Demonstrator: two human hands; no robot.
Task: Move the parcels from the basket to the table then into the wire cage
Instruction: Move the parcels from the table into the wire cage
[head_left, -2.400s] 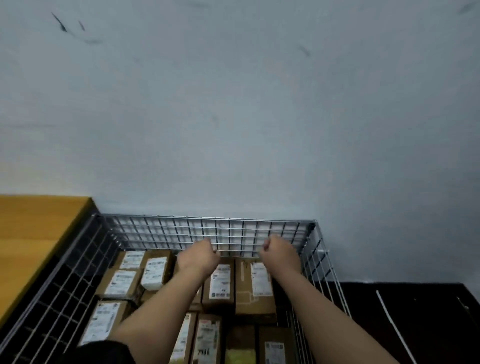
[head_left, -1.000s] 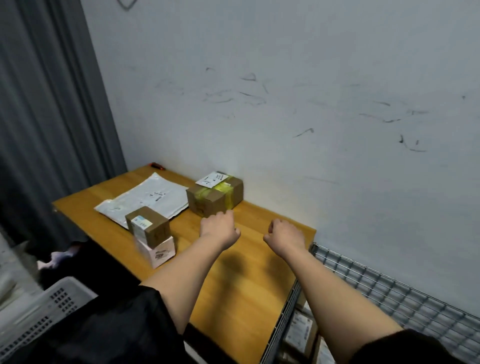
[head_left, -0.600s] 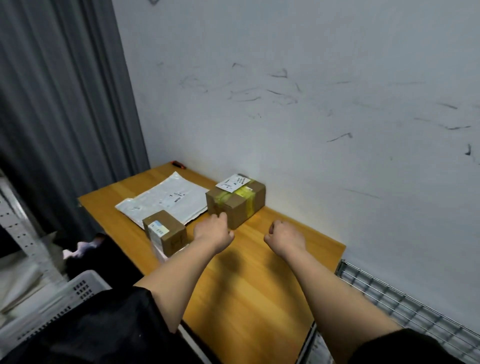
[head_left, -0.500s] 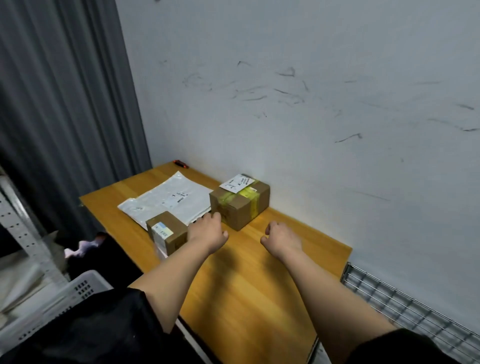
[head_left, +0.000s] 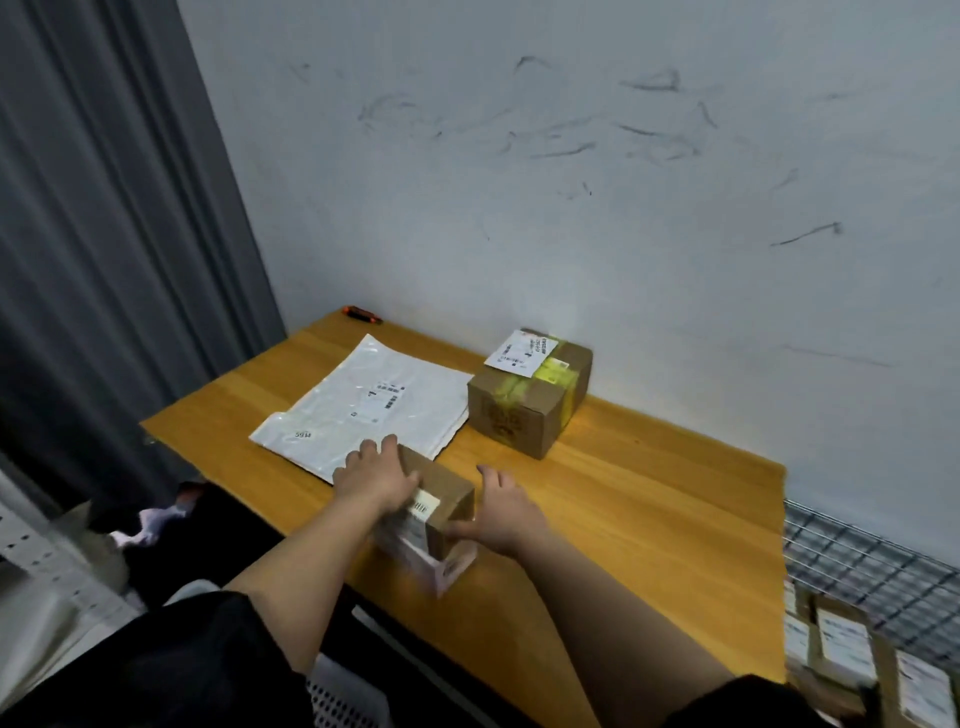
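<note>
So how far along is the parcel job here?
Done: labelled parcels already lie in the wire cage. In hand: left hand and right hand reach the small stacked boxes. Left: the taped box and white mailer remain on the table.

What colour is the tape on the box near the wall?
Yellow tape on the brown box, head view.

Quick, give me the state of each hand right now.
Left hand: flat on top of the small brown box, fingers straight.
Right hand: open, thumb against the box's right side.
</note>
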